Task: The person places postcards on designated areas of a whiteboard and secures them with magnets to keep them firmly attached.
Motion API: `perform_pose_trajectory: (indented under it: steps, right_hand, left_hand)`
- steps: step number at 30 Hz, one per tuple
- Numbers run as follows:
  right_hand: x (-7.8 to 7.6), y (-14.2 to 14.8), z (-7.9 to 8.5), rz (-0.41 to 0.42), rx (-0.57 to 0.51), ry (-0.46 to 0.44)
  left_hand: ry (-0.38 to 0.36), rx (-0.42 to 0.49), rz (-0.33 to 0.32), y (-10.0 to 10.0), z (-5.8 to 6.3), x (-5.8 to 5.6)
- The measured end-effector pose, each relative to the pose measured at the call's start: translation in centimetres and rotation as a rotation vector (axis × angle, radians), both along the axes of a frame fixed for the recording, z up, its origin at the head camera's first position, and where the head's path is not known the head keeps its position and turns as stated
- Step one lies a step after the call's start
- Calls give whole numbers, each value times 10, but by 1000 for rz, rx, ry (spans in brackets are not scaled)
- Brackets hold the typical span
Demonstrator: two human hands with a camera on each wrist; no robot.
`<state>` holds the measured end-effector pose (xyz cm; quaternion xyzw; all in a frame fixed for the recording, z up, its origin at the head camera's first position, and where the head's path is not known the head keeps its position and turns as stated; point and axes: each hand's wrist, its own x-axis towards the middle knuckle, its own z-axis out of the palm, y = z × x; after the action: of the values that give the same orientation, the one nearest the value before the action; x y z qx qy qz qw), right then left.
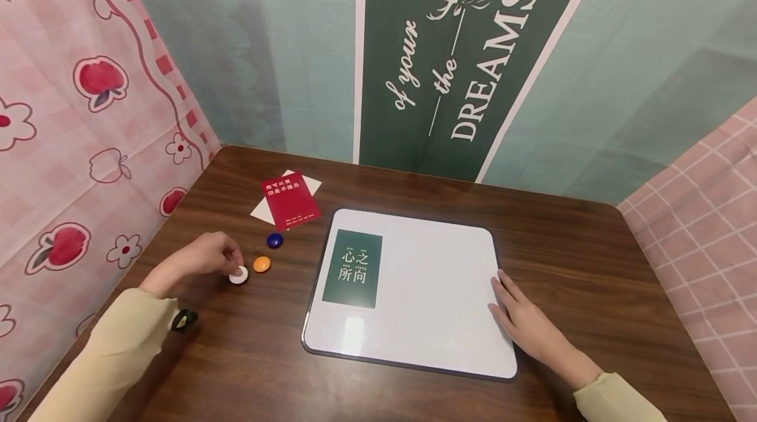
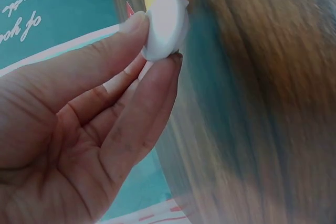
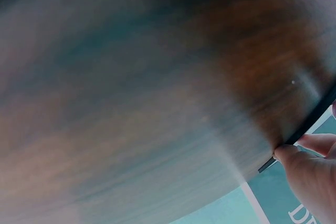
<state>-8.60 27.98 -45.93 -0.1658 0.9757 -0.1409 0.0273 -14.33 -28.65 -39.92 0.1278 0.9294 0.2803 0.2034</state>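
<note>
Nearest are the cream sleeves [image 1: 106,356] of the person, soft cloth bunched at the wrists. The right hand [image 1: 526,318] rests on the right edge of a whiteboard [image 1: 437,304], its fingers nearly straight and a little apart, tips touching the rim and the glossy face. The board is a rounded rectangle with a thin dark frame, lying flat on the table [image 1: 236,369]. On its left part lies a dark green card [image 1: 352,290] with pale lettering.

Left of the board, the left hand [image 1: 207,256] pinches a white disc [image 2: 166,27], thumb and fingertips parted only by its smooth, domed shape. Just beside it sits an orange disc [image 1: 262,265], and slightly farther a dark blue disc [image 1: 275,240], both round and shiny. Beyond them a red card [image 1: 291,205] lies askew over a white card [image 1: 262,213].

The tabletop shows brown wood grain. Behind hangs a green curtain [image 1: 284,47], and at left a pink cloth [image 1: 47,172] printed with apples and flowers.
</note>
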Motion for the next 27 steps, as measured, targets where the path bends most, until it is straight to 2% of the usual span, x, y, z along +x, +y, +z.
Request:
perform_pose_trajectory:
  steps: [4,11,22,27]
  right_hand:
    - [0,0,1,0,1,-3]
    - [0,0,2,-2,3,-1]
    - [-1,0,1,25,-11,63]
    - [-1,0,1,24,-9,54]
  left_hand:
    - [0,1,-10,6,2,-3]
    - [-48,3,-2,17,4,-9]
    - [28,11,-45,28,3,-16]
    - [22,23,-47,35,3,-20]
